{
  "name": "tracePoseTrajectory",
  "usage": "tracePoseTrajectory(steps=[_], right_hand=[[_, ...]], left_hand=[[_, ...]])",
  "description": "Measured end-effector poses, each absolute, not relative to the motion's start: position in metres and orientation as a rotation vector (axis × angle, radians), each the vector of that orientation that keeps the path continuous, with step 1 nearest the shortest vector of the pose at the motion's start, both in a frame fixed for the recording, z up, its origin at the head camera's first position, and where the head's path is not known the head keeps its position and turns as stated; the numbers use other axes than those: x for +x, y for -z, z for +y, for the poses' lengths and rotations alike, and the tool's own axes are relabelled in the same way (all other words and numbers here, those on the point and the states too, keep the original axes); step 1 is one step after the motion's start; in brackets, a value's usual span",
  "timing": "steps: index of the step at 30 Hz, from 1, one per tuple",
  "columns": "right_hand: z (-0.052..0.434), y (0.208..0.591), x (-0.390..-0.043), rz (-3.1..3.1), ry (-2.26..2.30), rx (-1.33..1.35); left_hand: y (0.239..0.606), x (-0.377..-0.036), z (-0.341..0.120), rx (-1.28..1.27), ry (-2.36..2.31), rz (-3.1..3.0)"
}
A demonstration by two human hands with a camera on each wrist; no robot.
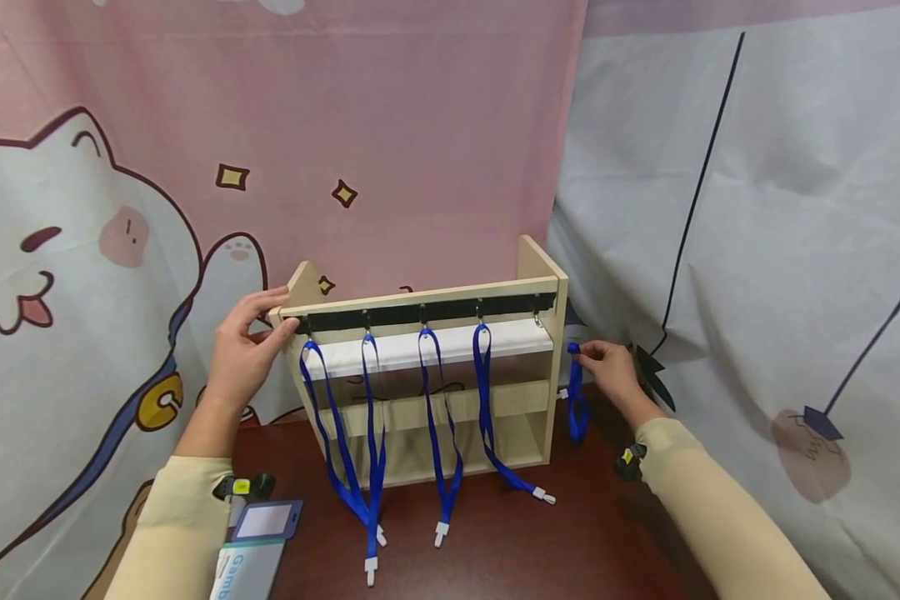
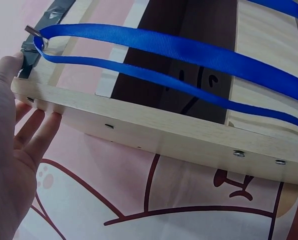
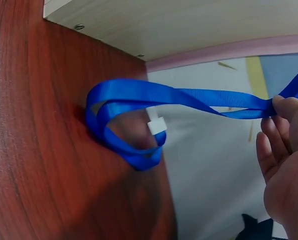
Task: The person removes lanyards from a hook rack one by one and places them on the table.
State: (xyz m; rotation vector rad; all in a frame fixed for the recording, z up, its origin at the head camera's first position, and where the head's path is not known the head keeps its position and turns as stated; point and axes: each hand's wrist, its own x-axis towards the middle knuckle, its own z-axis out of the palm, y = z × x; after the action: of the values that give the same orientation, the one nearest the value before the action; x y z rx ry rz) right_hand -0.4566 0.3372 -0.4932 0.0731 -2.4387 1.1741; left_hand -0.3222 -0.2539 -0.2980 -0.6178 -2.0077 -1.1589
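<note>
Left hand (image 1: 243,354) rests on the top left corner of the wooden rack (image 1: 532,275), thumb on the front edge by the black hook strip (image 1: 450,310), fingers straight along the side panel. It steadies the rack and grips nothing.

Right hand (image 1: 607,371) is out past the rack's right side panel, thumb and fingers pinching a blue lanyard (image 1: 576,400) near its top. The strap hangs below the hand in a folded loop, lower end down at the dark red worktop (image 1: 570,542), white clip (image 3: 156,125) visible inside the loop. It is close beside the rack; can't tell if it touches.

Between the hands, four more blue lanyards (image 1: 375,433) hang from hooks on the strip, white clips lying on the worktop. The hook nearest the right hand (image 1: 537,315) is bare.

Below the left forearm: a badge holder (image 1: 262,521) at the worktop's near edge.
</note>
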Motion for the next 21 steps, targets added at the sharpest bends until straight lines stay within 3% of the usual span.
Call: tracePoseTrajectory(steps=[21], right_hand=[[0.35, 0.544, -0.463, -2.535, -1.124, 0.062]], left_hand=[[0.298, -0.322, -0.253, -0.612, 1.159, -2.009]])
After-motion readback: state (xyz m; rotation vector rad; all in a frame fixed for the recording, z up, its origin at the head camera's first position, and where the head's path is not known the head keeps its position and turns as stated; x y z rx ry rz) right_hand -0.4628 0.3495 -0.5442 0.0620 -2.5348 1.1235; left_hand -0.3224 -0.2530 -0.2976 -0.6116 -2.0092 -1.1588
